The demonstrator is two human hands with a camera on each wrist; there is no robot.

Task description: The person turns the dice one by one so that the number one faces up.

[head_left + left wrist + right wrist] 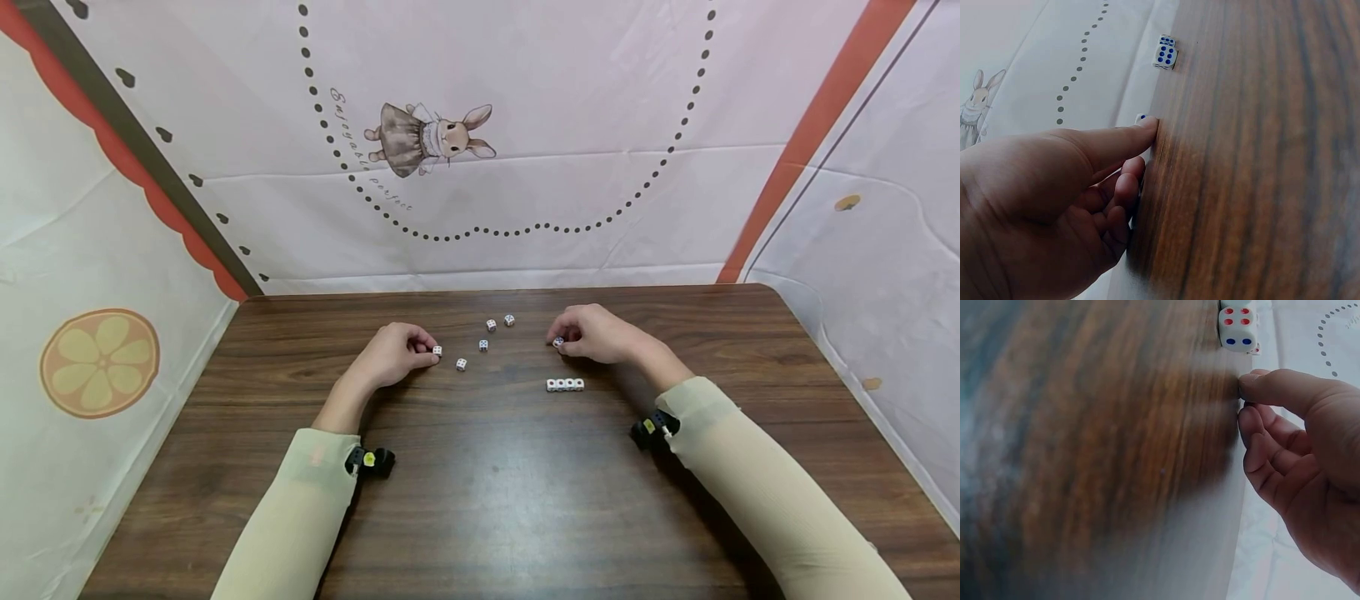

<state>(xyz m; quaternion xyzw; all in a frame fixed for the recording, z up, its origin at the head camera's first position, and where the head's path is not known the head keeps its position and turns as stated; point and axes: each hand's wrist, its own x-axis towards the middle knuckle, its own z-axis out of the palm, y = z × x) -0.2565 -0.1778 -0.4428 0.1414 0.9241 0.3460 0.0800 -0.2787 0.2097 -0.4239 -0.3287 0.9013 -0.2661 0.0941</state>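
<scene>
On the wooden table, my left hand (392,357) pinches a small white die (437,352) between thumb and fingers. In the left wrist view the thumb covers most of that die (1141,117). Farther right, my right hand (596,335) holds another white die (558,342) at its fingertips, low over the wood; the fingers hide it in the right wrist view. Several dice stand side by side in a short straight row (565,385) just nearer than the right hand. The end die (1237,328) of that row shows red and blue pips.
Between the hands lie several loose dice: one (461,364) beside the left hand, one (483,345) in the middle, and two, a left one (491,325) and a right one (510,320), farther back. A white printed cloth (525,200) rises behind the table's back edge.
</scene>
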